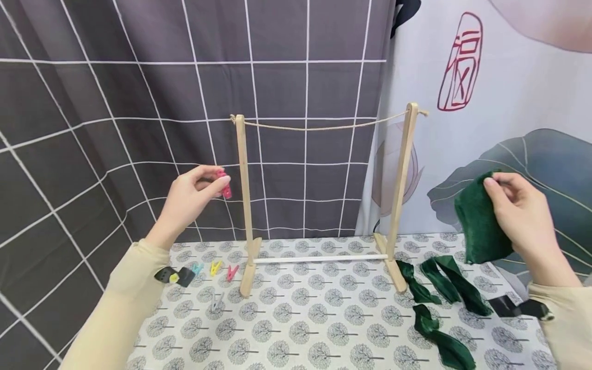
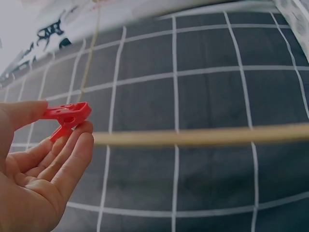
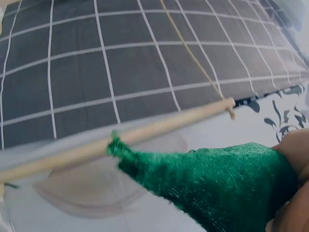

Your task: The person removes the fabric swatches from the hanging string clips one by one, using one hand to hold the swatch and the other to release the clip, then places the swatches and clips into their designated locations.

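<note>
My left hand pinches a red clothespin between thumb and fingers, just left of the rack's left post. In the left wrist view the clothespin's handles are spread, with the thumb on one and fingertips at the other. On the right, my right hand grips a piece of dark green velvety cloth by its upper edge, and the rest hangs down. The cloth hides most of that hand in the right wrist view. Between the hands stands a wooden rack with a thin string tied across its top.
More green cloth strips lie on the tree-patterned tablecloth at right. Blue, yellow, pink and pale clothespins lie at left. A white rod joins the rack's feet. A dark checked curtain hangs behind.
</note>
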A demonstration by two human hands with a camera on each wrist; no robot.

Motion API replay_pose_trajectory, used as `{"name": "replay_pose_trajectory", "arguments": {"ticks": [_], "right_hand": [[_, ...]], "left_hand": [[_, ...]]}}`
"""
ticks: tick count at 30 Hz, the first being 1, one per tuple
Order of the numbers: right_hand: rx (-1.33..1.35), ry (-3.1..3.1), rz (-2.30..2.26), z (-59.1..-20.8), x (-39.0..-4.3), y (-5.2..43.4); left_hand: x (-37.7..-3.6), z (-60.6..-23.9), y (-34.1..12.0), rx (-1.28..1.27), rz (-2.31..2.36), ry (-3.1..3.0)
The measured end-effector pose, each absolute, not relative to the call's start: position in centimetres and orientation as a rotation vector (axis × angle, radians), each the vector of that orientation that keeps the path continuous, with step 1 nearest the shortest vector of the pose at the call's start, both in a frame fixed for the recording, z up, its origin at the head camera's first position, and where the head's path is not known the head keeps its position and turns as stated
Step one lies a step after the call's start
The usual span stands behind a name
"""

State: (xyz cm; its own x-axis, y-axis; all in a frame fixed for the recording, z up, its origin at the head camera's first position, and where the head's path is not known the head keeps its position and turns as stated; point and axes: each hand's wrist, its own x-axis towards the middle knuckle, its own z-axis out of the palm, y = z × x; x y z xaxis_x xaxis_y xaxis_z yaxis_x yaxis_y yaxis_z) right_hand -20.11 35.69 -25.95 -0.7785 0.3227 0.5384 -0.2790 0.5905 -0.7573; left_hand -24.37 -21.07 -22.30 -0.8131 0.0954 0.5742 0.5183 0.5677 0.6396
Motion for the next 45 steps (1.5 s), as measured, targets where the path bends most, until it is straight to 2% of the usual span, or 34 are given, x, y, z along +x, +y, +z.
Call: {"name": "replay_pose_trajectory", "arguments": {"ticks": [8, 23, 36, 45], "right_hand": [[-0.142, -2.244, 1.038, -27.7, -18.3, 38.3], [-0.042, -2.342, 1.042, -33.4, -17.2, 42.0], [-0.152, -2.469, 1.038, -38.9, -15.6, 43.9], [-0.214, -2.589, 1.016, -41.7, -15.6, 44.1]], "left_hand": [[-22.9, -24.4, -24.6, -0.369, -1.008, -2.400], [-21.9, -29.5, -28.8, -0.245, -0.892, -2.493], [-21.5, -35.7, -31.0, -0.108, -0.858, -2.614], [-21.5, -38.6, -31.3, -0.088, -0.886, -2.702]]}}
